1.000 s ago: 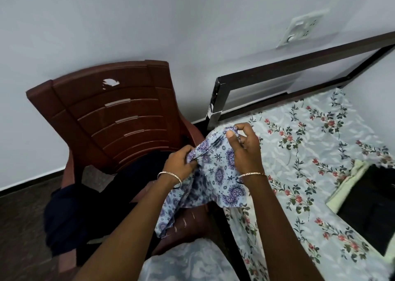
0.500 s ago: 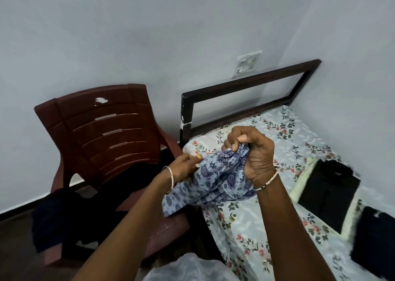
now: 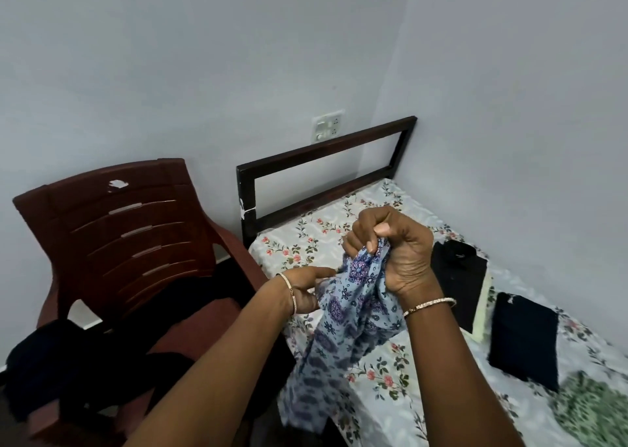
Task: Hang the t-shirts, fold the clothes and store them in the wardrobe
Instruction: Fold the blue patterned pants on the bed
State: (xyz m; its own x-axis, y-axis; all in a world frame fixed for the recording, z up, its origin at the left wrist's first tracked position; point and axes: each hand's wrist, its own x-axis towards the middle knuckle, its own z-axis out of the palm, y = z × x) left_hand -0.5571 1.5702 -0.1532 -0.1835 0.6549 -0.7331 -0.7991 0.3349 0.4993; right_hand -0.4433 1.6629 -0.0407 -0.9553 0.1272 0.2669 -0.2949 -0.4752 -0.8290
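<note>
Head camera, one entry as I log it from my station. Item one: blue floral cloth, bunched at the top and hanging loose, held up over the near left corner of the bed, its lower end trailing down past the bed's edge. Right hand: fist closed tight around the cloth's top, fingers curled over the fabric, a thin bangle on the wrist. Left hand: lower and to the left, against the cloth's side edge, forefinger stretched out along it and touching it; I cannot tell whether the other fingers pinch the fabric. Bed: white sheet with a flower print, dark headboard frame against the wall. On the sheet, along the right wall, I count a folded black garment lying on a pale yellow cloth, a folded navy garment just beside it and nearer me, and a blurred green patterned cloth at the frame's lower right. Left of the bed: a brown plastic chair with dark clothes heaped over its seat and armrest. On the wall above the headboard: a white switch plate.
</note>
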